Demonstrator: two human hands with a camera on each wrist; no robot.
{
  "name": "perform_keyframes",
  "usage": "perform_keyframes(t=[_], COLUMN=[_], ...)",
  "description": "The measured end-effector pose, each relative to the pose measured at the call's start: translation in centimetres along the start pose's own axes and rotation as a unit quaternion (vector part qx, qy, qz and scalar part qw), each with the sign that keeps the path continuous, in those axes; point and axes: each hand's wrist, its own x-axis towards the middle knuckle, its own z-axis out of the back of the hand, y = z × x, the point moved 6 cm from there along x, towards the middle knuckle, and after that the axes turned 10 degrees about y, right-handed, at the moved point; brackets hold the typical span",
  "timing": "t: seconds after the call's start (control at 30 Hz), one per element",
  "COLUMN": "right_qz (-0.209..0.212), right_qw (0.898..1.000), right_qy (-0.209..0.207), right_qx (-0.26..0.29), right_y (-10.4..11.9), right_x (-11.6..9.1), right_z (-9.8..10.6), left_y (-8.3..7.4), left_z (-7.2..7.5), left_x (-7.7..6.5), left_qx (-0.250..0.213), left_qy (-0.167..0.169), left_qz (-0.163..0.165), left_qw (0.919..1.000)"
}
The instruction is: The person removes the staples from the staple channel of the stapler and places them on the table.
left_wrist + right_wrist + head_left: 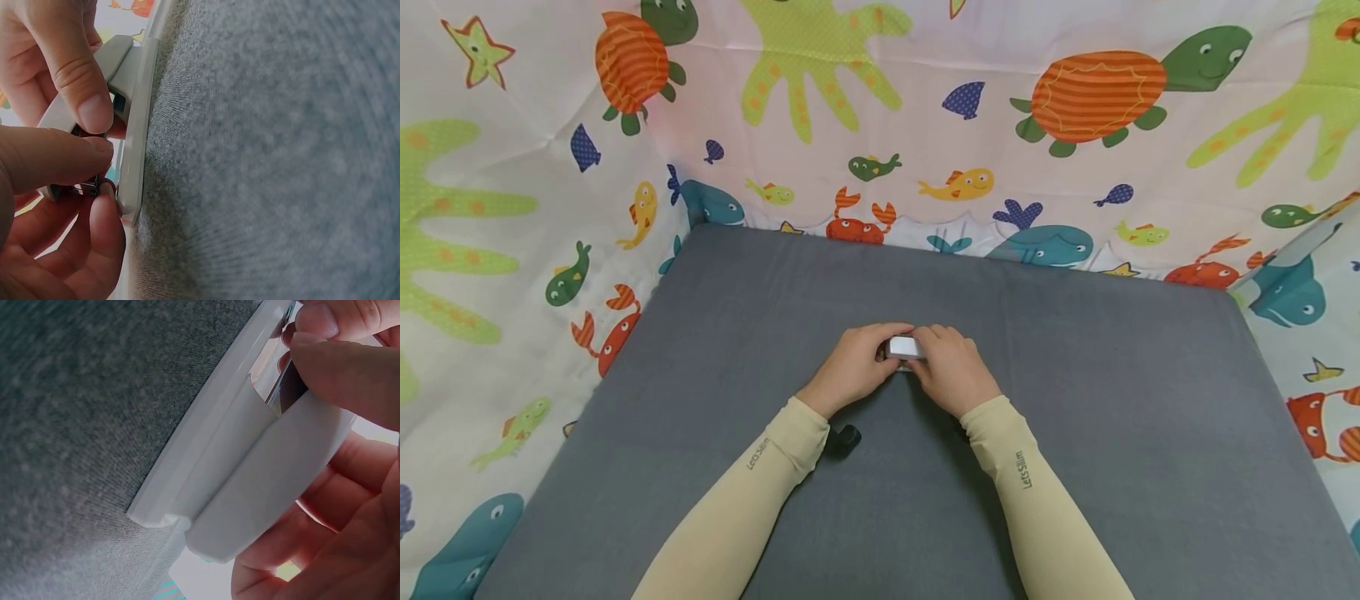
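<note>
A small white and grey stapler [906, 347] stands on the grey table between both hands, its base resting on the cloth in the left wrist view. My left hand [856, 364] pinches its front end, where bits of metal [87, 187] show between thumb and fingers. From the other side my right hand [953, 367] grips the upper arm [275, 481], thumb on one side and curled fingers beneath. The two thumb tips meet close together over the dark metal part. A gap separates the upper arm from the base [139, 134]. Fingers hide much of the inner mechanism.
Grey cloth covers the table [1112, 400]. White curtains [917, 150] printed with sea animals hang along its back and sides. A black wrist camera [844, 442] sticks out below the left sleeve [745, 492].
</note>
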Motion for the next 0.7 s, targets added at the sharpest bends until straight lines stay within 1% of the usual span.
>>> perform_keyframes(t=[0.2,0.43,0.53,0.7], right_qz=[-0.002,-0.008,-0.012,-0.027], right_qw=[1.000,0.997,0.996,0.993], right_qy=[0.014,0.026,0.032,0.046], right_qx=[0.015,0.067,0.086,0.106], right_y=[-0.2,-0.8,-0.9,-1.3], right_x=[0.0,-0.1,0.0,-0.1], right_z=[-0.1,0.6,0.8,1.2], left_y=[0.3,0.3,0.3,0.2], left_z=[0.0,0.1,0.1,0.3], left_x=[0.1,0.1,0.1,0.0], left_qx=[-0.011,-0.031,-0.031,-0.016], left_qy=[0.000,0.003,0.004,-0.001], left_qz=[0.004,0.004,0.005,0.008], left_qw=[0.9999,0.9995,0.9995,0.9998])
